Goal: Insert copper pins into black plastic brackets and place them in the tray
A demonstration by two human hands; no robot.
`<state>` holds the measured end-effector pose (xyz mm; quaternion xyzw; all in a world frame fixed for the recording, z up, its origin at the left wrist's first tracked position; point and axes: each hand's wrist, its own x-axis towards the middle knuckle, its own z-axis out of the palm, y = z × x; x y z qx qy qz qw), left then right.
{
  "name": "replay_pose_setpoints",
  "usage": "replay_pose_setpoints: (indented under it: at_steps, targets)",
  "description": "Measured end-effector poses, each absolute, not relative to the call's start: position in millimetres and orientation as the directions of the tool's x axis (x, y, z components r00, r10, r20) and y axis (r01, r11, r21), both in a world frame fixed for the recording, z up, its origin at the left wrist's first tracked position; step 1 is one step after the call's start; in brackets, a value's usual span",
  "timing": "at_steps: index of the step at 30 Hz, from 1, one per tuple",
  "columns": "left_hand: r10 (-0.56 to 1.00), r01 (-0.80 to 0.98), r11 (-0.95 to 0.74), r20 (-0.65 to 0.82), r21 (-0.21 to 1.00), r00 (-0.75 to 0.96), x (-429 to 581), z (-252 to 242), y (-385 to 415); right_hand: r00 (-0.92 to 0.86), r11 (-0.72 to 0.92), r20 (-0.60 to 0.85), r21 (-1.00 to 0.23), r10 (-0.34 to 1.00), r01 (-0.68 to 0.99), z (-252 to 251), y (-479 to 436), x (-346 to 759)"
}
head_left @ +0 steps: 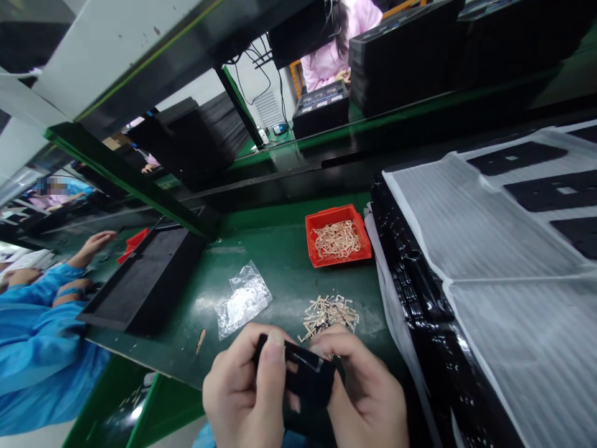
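Between my hands is a small black rectangular part (308, 373) with a cut-out near its middle, tilted above the table's front edge. My left hand (252, 386) is closed on its left end, thumb on top. My right hand (361, 386) is closed at its right end, with the fingertips pinched by the upper right corner; whether they hold a smaller piece as well is hidden. Just beyond my hands lies a loose pile of small gold-coloured metal pieces (329, 314). Farther back, a red bin (318, 256) holds many more such pieces.
A clear plastic bag (245, 298) lies left of the pile on the green table (280, 249). At right stands a black-wrapped stack with white sheeting (513, 317) and black parts. A black tray (153, 267) and a co-worker's blue sleeve (37, 348) are left. Another person sits behind the shelf.
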<state>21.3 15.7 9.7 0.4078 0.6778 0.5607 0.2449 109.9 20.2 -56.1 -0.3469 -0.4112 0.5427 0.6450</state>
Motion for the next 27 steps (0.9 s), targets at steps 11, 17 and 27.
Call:
replay_pose_setpoints:
  at_steps: [11,17,27]
  targets:
    - [0.842,0.208,0.059,0.064,0.976,-0.536,26.7,13.0,20.7,0.127,0.068,0.008,-0.875,0.992,-0.479,-48.1,14.4,107.3]
    - [0.882,0.193,0.027,0.067,0.981,-0.466,26.2,15.4,16.3,0.126,0.029,-0.047,-0.842,0.991,-0.539,-46.7,16.4,112.3]
    - [0.882,0.361,0.126,0.063,0.924,-0.467,20.4,25.4,16.0,0.07,0.058,0.026,-0.867,0.997,-0.494,-52.7,14.7,114.8]
